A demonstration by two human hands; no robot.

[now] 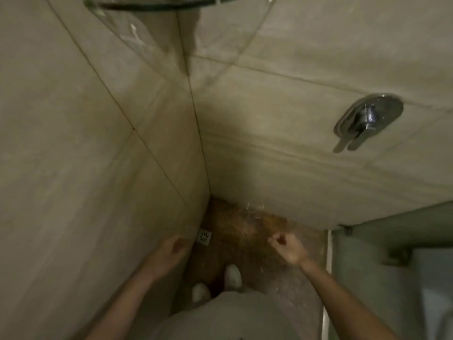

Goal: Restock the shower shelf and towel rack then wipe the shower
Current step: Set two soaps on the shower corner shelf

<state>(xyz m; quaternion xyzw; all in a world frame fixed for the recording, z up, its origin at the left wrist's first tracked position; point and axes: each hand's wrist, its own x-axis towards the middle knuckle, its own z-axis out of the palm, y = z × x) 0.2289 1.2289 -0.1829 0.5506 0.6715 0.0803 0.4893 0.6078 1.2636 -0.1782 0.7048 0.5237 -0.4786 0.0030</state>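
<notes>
Head view, glass shelf (152, 6) cropped, blurry

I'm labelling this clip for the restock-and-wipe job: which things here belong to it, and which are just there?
Job: glass shelf, tiled wall, mixer tap, left hand, right hand; no cloth visible in either hand.
Just there: floor drain, shoes, glass door.

Left hand (171, 251) sits just beside tiled wall (73, 192), no room leftward. Free gap between it and right hand (289, 249), over floor (245, 231). Glass door (367, 278) probably blocks further right. Mixer handle (367, 119) juts out well above.
</notes>
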